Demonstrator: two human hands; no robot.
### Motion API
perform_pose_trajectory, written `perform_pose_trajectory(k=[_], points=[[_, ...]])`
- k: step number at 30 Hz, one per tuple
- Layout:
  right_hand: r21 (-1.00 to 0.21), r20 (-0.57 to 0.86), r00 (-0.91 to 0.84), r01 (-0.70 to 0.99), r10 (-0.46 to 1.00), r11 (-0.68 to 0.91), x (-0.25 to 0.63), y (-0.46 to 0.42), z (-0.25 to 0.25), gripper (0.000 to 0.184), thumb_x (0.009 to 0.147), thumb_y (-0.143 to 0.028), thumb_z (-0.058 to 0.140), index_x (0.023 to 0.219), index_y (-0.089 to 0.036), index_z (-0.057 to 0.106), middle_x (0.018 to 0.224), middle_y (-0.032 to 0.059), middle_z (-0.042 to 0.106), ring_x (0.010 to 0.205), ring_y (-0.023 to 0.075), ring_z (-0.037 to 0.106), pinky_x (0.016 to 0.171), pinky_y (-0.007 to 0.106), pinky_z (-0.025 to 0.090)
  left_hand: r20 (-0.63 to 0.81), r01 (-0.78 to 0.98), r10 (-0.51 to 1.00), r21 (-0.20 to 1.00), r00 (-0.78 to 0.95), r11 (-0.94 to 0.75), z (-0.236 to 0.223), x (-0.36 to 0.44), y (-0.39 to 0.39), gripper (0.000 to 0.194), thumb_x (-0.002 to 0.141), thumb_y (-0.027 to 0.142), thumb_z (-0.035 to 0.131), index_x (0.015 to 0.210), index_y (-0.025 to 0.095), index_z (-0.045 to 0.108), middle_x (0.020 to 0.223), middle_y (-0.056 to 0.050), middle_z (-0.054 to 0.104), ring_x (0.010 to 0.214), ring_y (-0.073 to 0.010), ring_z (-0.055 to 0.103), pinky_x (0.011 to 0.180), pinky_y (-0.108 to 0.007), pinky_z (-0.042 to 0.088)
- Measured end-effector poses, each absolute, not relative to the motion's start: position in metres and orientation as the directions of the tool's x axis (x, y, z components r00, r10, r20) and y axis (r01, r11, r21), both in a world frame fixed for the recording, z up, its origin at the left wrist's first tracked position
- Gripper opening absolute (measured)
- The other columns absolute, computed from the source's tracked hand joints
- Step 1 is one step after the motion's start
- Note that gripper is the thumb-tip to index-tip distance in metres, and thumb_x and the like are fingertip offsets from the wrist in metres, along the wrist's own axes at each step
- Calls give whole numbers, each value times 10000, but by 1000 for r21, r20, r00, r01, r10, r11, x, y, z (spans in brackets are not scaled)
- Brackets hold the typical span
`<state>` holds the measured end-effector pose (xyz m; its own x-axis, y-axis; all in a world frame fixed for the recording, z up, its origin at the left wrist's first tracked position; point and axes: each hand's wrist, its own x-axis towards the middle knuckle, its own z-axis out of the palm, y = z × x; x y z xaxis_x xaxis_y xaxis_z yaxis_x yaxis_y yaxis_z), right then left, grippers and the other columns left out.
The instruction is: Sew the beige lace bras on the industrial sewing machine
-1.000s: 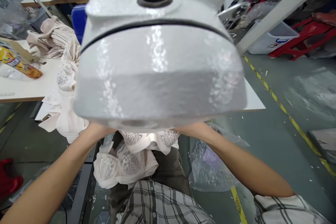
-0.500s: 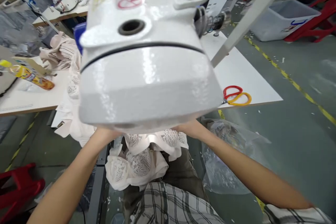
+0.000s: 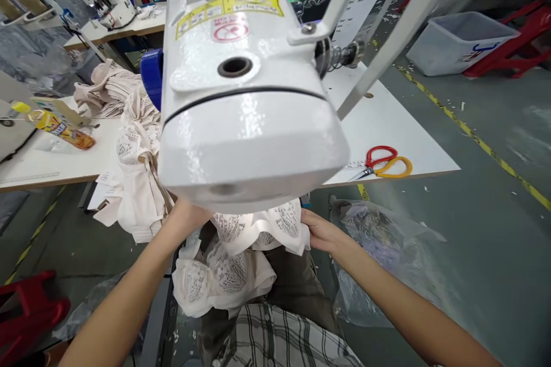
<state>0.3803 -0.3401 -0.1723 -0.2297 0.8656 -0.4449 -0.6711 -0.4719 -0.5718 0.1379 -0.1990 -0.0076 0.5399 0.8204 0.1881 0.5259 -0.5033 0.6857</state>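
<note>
A white sewing machine head [image 3: 253, 149] fills the middle of the view and covers the sewing area. Below its right edge, my right hand [image 3: 319, 230] pinches the side of a pale lace bra [image 3: 282, 228]. My left hand [image 3: 191, 217] is at the bra's left side, its fingers hidden behind the machine head. The upper part of this bra is also out of sight under the machine. A second lace bra [image 3: 226, 278] hangs over my lap just below. More bras [image 3: 140, 183] lie heaped to the left of the machine, draping over the table edge.
Scissors with red and yellow handles [image 3: 390, 161] lie on the white tabletop [image 3: 413, 132] at right. On the left stretch of table lies a drink bottle [image 3: 64, 131]. A clear plastic bag [image 3: 379, 258] rests at lower right, and a plastic bin [image 3: 465, 40] stands farther back.
My right hand has come out from beneath the machine head to the right, at the bra's edge. The camera view has shifted, showing more of the bra heap and the scissors.
</note>
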Motion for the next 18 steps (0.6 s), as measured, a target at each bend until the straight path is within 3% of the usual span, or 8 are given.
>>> perform_pose_trajectory(k=[5,9,11,14,16,18], points=[[-634,-485,27,-699,874,-330,399,-342,-147,394,628,-395,866,938,-200,722,917,73,781,851,252,737,819,369,579,158,678,835,513,527,-526,-9,125,-203,140,792,251,526,663,216,483,719,-38,603,689,-184,549,668,-299,492],[-795,-396,247,-574,885,-195,421,-349,-113,345,592,-442,883,804,-222,722,781,39,763,672,205,705,660,319,566,314,749,863,435,395,-500,2,118,-253,68,878,226,531,846,199,585,798,-48,643,729,-183,612,629,-262,486],[-870,-287,136,-451,948,-199,415,-355,-87,330,587,-465,885,722,-209,726,716,32,744,602,185,673,584,290,532,455,622,733,397,506,-675,9,127,-289,160,879,180,551,1034,188,592,954,-83,674,877,-195,651,726,-273,519],[-965,-104,-354,-190,929,-181,386,-361,-46,232,713,-407,826,730,-184,765,706,25,738,643,172,671,607,260,508,513,335,477,348,713,-876,12,149,-325,450,835,308,651,1230,129,529,1150,-175,663,1106,-290,621,925,-399,515],[-993,-46,-512,-69,858,-94,366,-361,-26,180,852,-350,710,841,-187,785,799,28,758,741,167,690,677,245,507,330,357,517,439,790,-825,9,158,-328,408,794,417,693,1091,149,613,957,-121,713,889,-273,672,771,-376,542],[-999,-26,-433,42,901,-8,354,-355,-18,197,923,-319,617,929,-204,776,888,26,766,810,158,692,717,232,494,57,516,662,578,747,-632,4,158,-318,242,834,428,648,799,189,643,654,-20,649,576,-173,593,531,-274,450]])
